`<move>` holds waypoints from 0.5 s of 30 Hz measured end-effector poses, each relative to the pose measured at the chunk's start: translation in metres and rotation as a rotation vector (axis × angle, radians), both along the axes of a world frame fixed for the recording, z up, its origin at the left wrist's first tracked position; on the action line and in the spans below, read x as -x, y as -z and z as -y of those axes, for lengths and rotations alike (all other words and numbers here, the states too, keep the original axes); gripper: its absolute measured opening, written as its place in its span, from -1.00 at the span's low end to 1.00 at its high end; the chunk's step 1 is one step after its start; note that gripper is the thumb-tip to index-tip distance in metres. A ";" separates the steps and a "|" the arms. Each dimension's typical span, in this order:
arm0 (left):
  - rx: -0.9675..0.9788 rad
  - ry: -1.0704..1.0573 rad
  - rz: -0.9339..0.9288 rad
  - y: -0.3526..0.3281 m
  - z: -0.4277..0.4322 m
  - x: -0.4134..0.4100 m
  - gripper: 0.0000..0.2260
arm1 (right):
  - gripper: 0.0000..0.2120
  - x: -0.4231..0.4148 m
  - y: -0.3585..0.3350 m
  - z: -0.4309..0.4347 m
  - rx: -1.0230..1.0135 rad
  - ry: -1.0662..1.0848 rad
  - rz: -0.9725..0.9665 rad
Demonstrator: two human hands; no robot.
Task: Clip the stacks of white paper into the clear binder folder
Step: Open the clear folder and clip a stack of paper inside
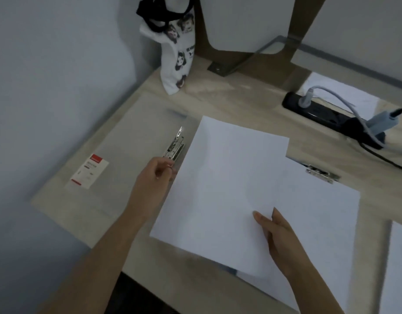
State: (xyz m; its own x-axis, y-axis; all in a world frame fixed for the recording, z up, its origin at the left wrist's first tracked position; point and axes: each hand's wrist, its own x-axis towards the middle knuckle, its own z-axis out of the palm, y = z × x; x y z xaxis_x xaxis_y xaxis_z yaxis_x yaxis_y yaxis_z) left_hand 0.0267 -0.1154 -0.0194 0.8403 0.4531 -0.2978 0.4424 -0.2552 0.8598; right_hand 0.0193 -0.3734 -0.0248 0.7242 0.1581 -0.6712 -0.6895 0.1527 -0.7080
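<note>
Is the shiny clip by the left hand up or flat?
Up. The clip stands raised off the clear folder, pinched by the left hand.

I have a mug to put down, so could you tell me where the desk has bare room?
Bare desk lies between the tote bag and the power strip, behind the sheet. The right side is crowded with cables and paper.
</note>
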 end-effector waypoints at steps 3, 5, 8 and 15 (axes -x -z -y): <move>-0.085 -0.067 0.026 0.008 -0.027 -0.011 -0.80 | -0.74 -0.006 0.007 -0.017 0.031 0.019 0.031; -0.063 -0.063 -0.008 0.014 -0.039 -0.022 -0.75 | -0.75 -0.009 0.010 -0.024 0.042 0.029 0.040; 0.032 0.009 -0.085 0.019 -0.047 -0.041 -0.72 | -0.77 -0.013 0.015 -0.030 0.060 0.029 0.035; 0.253 0.155 -0.238 0.011 -0.055 -0.078 -0.71 | -0.77 -0.016 0.028 -0.045 0.127 0.003 0.063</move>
